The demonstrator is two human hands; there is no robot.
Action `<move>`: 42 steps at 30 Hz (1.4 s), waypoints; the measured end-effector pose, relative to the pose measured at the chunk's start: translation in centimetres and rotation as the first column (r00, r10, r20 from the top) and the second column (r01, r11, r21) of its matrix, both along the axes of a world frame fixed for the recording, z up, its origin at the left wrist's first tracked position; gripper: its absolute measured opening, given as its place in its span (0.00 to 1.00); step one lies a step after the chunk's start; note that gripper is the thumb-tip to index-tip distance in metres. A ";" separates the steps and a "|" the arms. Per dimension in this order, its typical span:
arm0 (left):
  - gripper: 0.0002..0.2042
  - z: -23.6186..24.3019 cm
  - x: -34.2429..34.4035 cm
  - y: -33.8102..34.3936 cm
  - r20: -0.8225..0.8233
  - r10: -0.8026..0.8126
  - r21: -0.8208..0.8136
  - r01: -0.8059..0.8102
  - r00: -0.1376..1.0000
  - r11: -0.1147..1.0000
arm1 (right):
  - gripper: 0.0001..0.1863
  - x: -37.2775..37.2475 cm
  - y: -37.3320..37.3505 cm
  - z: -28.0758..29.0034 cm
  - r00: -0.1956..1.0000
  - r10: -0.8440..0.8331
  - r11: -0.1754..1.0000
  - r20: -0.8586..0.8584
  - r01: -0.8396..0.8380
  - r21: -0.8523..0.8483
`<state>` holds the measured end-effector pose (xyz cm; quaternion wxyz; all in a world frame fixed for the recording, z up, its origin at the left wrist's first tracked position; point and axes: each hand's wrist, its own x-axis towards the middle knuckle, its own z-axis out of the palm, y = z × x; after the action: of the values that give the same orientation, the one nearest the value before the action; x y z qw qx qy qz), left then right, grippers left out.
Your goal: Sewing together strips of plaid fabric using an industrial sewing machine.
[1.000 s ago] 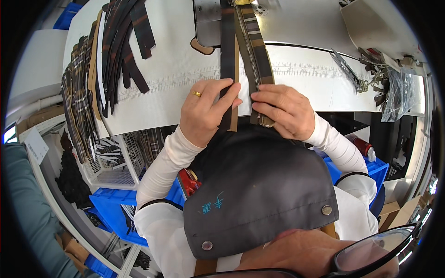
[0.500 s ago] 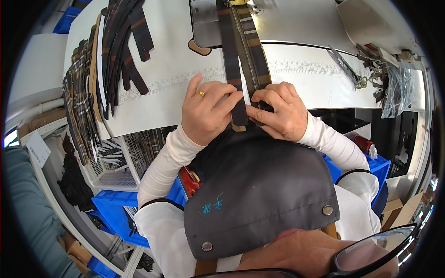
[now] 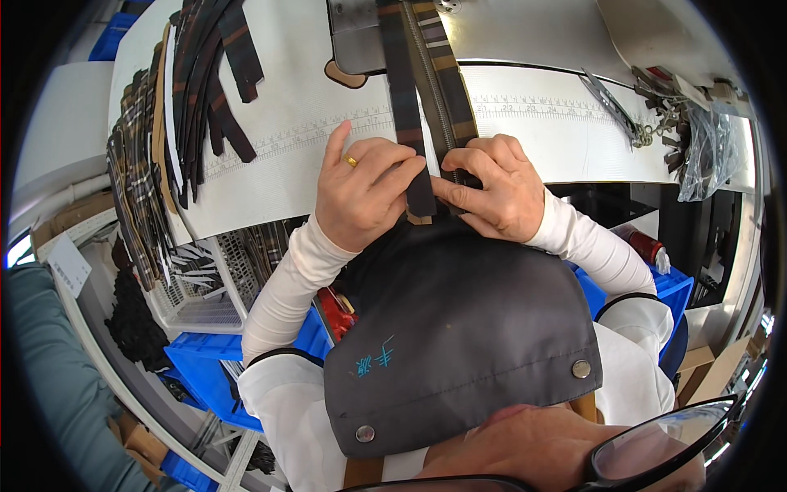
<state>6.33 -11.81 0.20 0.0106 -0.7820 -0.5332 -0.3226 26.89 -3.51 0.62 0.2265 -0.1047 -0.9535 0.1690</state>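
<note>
A dark fabric strip runs down from the sewing machine toward me, a brownish piece showing at its lower end. Alongside lies a zipper tape backed with plaid fabric, a pale gap between the two. My left hand pinches the lower part of the dark strip between thumb and fingers, its index finger raised. My right hand grips the lower part of the zipper tape with curled fingers, its thumb reaching toward the dark strip.
Cut plaid and dark strips lie on the white table's left. Scissors and a clear bag lie at the right. A white basket, blue bins and a red object sit below the table.
My hands have closed in on the strip ends. My left index finger has lifted, my right fingers have curled, and the dark strip's lower end has shifted right, a pale gap appearing beside it.
</note>
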 end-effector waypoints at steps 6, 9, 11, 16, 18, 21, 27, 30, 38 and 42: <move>0.13 0.0 0.0 -0.4 0.029 -0.002 -0.044 0.004 1.000 0.999 | 0.25 0.0 -0.1 0.0 1.000 -0.003 1.000 0.003 0.003 -0.001; 0.13 0.0 0.1 -0.5 0.059 -0.005 -0.047 0.007 0.998 0.999 | 0.25 0.1 -0.2 0.0 1.000 -0.003 1.000 -0.007 0.003 0.015; 0.13 -0.1 0.2 -0.5 0.078 -0.007 -0.042 0.010 0.997 0.999 | 0.22 0.3 -0.5 -0.2 0.999 -0.042 0.996 -0.023 0.044 0.078; 0.11 -0.7 0.3 -0.6 -0.027 0.019 0.040 -0.018 0.999 0.999 | 0.16 1.1 -0.3 -0.9 0.982 0.009 0.998 -0.190 0.004 0.070; 0.11 -0.8 0.6 -0.5 0.005 0.022 0.060 -0.022 1.000 0.998 | 0.14 0.9 -0.7 -0.6 0.978 -0.020 0.996 -0.207 0.037 0.082; 0.10 -0.7 0.7 -0.4 0.042 0.019 0.085 -0.023 0.999 0.996 | 0.12 0.2 -1.3 0.0 0.978 -0.047 0.995 -0.201 0.064 0.080; 0.10 -0.5 0.6 -0.5 0.084 0.000 0.079 -0.007 0.996 0.997 | 0.11 -0.9 -2.0 0.1 0.979 -0.029 0.989 -0.200 0.057 0.137; 0.10 -0.5 0.5 -0.6 0.090 -0.007 0.074 0.000 0.996 0.997 | 0.10 -1.3 -2.2 -0.1 0.978 -0.033 0.985 -0.208 0.067 0.157; 0.15 0.1 -0.2 -0.8 0.025 -0.046 -0.012 0.047 0.999 0.999 | 0.11 -1.0 -1.7 -0.6 0.985 0.061 0.984 -0.162 -0.032 0.176; 0.13 0.2 -0.9 -1.4 0.001 -0.048 -0.056 0.048 0.999 0.997 | 0.12 0.2 0.0 0.6 0.972 0.155 0.971 -0.177 -0.183 -0.151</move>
<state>5.40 -13.23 0.38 -0.0192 -0.7945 -0.5233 -0.3076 27.08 -3.56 1.21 0.2794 -0.0272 -0.9196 0.2749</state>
